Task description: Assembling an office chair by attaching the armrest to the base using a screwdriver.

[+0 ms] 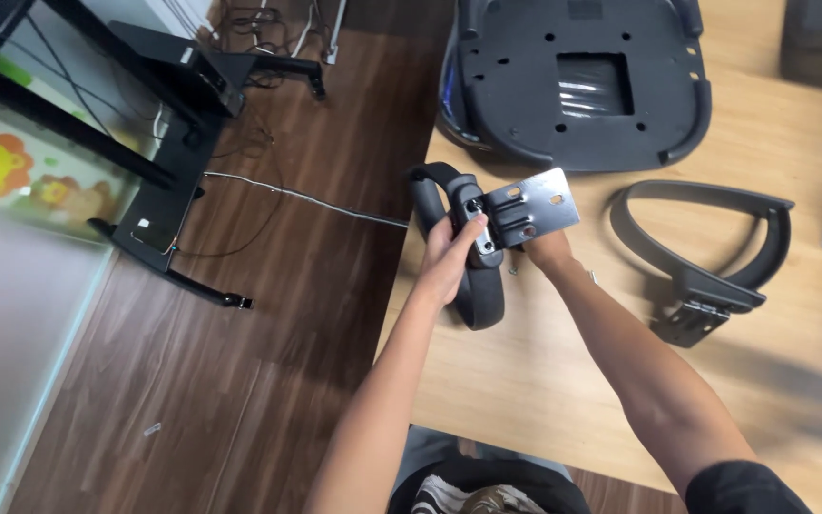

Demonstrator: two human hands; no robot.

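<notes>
— What are the two hands on?

— A black chair armrest, a curved loop with a grey metal mounting plate at its upper end. It is held up just over the near left part of the tabletop, close to that edge.

— How does the left hand grip it?

— The left hand comes in from the left side of the loop. Its fingers are curled closed around the black bracket where the plate joins the armrest, with the thumb lying on the front of that bracket.

— And the right hand?

— The right hand sits just below the plate, mostly hidden behind it. It touches the underside of the plate, but I cannot tell how far its fingers are closed or whether they hold anything small there.

— So the armrest sits where, relative to them?

— Between them: its loop hangs down to the left of the right wrist and beneath the left palm, the plate juts up and right above the right hand.

— What else is around?

— A second armrest lies flat on the tabletop to the right, well apart from the hands. The upturned black seat base rests beyond, near the far edge. On the wooden floor to the left stands a black desk frame.
</notes>
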